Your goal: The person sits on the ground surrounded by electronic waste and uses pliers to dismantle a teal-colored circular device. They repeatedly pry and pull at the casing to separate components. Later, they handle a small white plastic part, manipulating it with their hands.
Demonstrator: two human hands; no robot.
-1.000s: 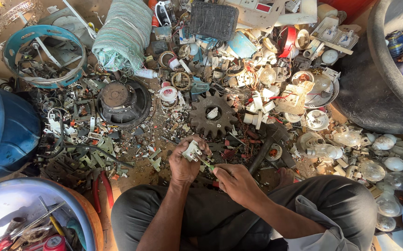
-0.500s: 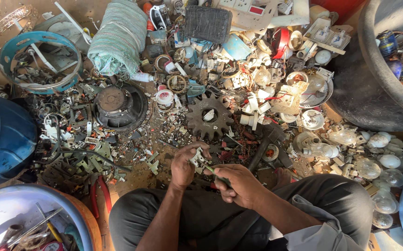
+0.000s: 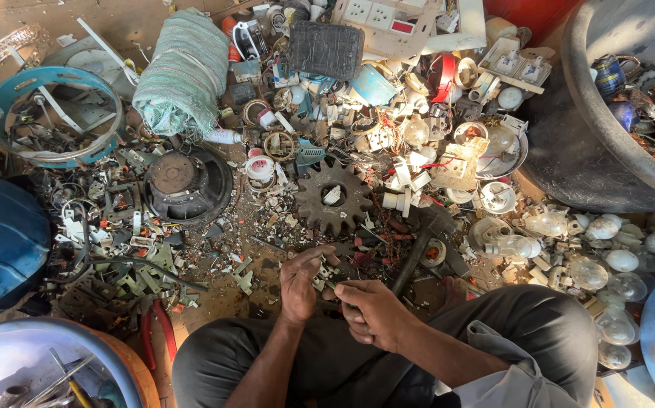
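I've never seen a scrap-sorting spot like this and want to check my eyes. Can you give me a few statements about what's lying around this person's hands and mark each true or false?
1. A rusty toothed gear lies on the ground just beyond the hands. True.
2. Both hands, left hand and right hand, meet over a small part. True.
3. The glass bulbs are heaped on the person's left. False: they lie on the person's right.
4. The round black speaker sits inside the blue tub. False: it lies on the ground among scrap.
5. Red-handled pliers lie by the left knee. True.
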